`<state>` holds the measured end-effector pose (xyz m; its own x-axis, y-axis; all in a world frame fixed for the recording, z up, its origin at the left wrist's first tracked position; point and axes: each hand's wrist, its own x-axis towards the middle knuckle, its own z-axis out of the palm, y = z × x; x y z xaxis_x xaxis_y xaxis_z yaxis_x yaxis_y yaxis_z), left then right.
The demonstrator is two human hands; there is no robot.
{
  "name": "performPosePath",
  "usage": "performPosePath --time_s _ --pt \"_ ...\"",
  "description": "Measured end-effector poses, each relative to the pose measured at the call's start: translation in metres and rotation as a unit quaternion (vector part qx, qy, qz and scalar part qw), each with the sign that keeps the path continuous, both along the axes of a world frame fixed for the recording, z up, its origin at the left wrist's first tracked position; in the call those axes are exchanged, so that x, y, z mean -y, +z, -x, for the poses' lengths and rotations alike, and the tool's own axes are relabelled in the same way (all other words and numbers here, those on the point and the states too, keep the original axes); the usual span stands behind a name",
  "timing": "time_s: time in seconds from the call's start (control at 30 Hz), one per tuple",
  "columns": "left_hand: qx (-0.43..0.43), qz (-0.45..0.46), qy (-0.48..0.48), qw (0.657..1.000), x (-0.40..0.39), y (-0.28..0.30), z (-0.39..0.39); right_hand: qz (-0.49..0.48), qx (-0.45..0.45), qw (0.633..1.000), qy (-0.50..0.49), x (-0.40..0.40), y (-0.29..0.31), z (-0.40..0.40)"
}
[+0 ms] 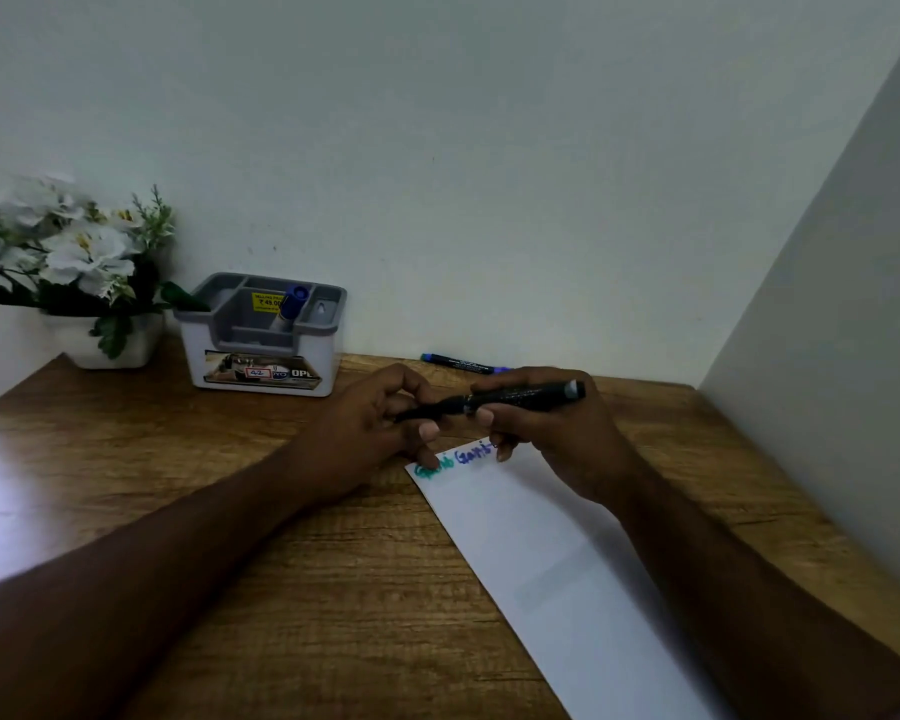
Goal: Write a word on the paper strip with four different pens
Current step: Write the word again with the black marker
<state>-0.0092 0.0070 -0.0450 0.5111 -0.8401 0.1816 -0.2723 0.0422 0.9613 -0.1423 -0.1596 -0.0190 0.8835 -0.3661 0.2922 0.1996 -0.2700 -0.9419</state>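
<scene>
A long white paper strip [552, 553] lies slanted on the wooden desk [292, 563]. Its far end carries one word in green and, beside it, one in blue. A black marker [510, 396] is held level above that end. My right hand [546, 433] grips its barrel. My left hand [375, 423] pinches the marker's left end, where the cap sits. Behind my hands lies a dark pen with blue ends [461, 363]. One blue-capped pen [292, 301] stands in the grey organiser box [263, 337].
A white pot of white artificial flowers [74, 267] stands at the back left, next to the organiser. A plain wall runs behind the desk. A white side panel [842, 356] closes the right side. Glare brightens the desk's left part.
</scene>
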Motion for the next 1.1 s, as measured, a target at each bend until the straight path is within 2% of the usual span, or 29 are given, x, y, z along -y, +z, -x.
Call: performPosePath --time_s 0.17,0.4,0.63,0.9,1.03,1.1 --pt "0.051 -0.020 0.005 0.998 0.000 0.002 0.003 0.035 -0.017 0.999 0.013 -0.007 -0.004 -0.003" --pt "0.066 -0.012 0.024 0.997 0.000 0.004 0.006 -0.019 -0.004 1.000 -0.007 -0.015 -0.012 -0.009" --pt "0.081 -0.013 0.014 0.997 0.001 0.000 0.004 -0.028 -0.012 0.999 -0.023 -0.018 -0.021 -0.013" --pt "0.035 0.006 -0.011 0.999 0.004 -0.004 0.000 0.017 -0.012 0.999 -0.034 -0.024 -0.021 -0.015" --pt "-0.045 0.019 -0.030 0.998 0.001 -0.005 0.002 0.118 -0.064 0.991 -0.025 -0.020 -0.026 -0.005" --pt "-0.067 0.028 -0.025 0.997 0.000 -0.002 -0.001 0.109 -0.038 0.993 0.006 -0.021 -0.012 -0.001"
